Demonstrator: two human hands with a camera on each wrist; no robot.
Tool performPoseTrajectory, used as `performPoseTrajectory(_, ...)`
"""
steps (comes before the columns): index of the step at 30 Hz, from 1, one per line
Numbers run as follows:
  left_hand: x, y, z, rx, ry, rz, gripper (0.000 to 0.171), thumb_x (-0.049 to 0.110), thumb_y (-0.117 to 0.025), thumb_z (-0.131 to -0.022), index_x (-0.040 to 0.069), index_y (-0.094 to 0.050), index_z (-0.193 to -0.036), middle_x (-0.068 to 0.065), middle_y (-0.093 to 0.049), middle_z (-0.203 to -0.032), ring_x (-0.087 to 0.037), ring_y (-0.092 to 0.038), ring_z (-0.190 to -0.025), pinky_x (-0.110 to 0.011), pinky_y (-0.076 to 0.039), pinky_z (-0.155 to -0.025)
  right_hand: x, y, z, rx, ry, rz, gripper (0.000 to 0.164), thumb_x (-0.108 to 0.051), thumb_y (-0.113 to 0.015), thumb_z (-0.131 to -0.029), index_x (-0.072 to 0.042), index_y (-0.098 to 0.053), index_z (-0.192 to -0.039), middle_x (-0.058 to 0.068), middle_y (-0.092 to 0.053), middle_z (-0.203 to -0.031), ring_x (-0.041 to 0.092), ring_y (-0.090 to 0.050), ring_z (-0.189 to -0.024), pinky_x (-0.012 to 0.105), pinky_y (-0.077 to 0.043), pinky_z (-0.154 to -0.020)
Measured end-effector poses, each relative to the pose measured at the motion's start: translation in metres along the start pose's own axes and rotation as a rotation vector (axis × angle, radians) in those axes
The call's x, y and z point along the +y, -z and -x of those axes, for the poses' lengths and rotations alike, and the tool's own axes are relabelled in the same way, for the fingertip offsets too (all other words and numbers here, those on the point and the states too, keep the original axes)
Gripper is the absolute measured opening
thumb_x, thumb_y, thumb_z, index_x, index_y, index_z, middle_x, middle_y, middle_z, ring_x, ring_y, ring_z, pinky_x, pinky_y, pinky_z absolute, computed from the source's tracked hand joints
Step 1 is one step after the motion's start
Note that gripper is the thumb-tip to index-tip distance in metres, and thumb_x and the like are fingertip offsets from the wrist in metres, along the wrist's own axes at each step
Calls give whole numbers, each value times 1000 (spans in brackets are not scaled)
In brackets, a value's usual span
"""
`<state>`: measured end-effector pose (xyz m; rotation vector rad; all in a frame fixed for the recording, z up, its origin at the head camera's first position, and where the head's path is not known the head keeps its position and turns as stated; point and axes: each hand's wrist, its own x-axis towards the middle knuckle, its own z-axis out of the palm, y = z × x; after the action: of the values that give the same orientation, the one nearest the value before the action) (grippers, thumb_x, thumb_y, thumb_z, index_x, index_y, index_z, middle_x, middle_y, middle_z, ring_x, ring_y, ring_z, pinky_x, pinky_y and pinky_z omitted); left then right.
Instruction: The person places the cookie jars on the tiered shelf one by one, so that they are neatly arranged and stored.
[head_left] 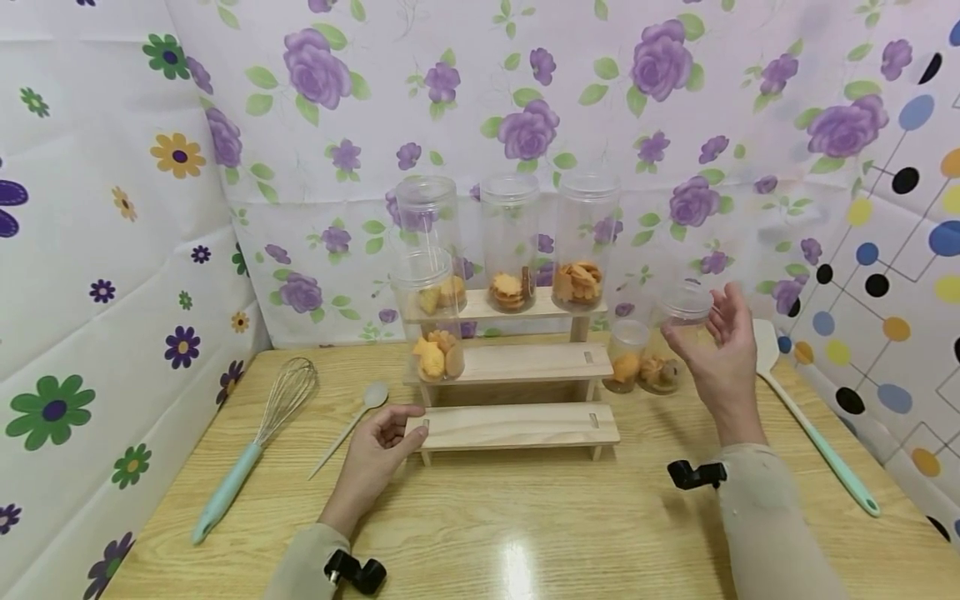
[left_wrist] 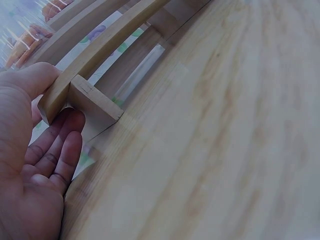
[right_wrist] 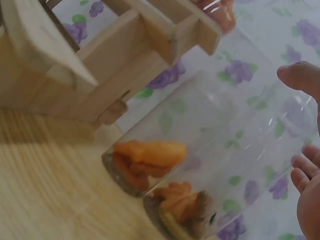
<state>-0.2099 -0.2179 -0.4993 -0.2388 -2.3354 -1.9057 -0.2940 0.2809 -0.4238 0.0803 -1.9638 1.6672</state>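
My left hand (head_left: 381, 443) holds the left end of the bottom step of a three-tier wooden display stand (head_left: 517, 427). In the left wrist view the thumb lies over the board, with curled fingers below its end. My right hand (head_left: 722, 358) is raised beside a tall clear jar (head_left: 662, 372) with cookies at its bottom, thumb and fingers spread apart near its lid. Touching distance left of that jar stands a shorter clear jar (head_left: 627, 367) with orange cookies. Three tall cookie jars, including the right one (head_left: 579, 283), stand on the top step; another jar (head_left: 438, 354) is on the middle step.
A whisk (head_left: 258, 442) with a mint handle and a small pale spoon (head_left: 367, 404) lie on the left of the wooden table (head_left: 495, 533). On the right lies a spatula (head_left: 813, 437) with a mint handle. Flowered cloth (head_left: 450, 108) hangs behind the table.
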Motion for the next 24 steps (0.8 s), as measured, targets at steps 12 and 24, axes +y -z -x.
performPoseTrajectory(12,-2,-2,-1,-4,-8,20,29,16,-83,-104,10,-76,-131,-12,-68,-110,-15,-61,-88,-23,-52,-76,41,0,5,-97,-34,48,99,-19,-92,-96,-24,-33,-175,10,-46,-170,31,-46,-156,50,-31,-133)
performPoseTrajectory(24,0,0,0,1,-1,13,29,16,-83,-104,10,-76,-131,-13,-69,-110,-15,-61,-88,-23,-52,-75,60,1,9,-108,-40,106,78,-17,-91,-97,-11,-49,-162,16,-55,-156,37,-51,-149,48,-38,-128)
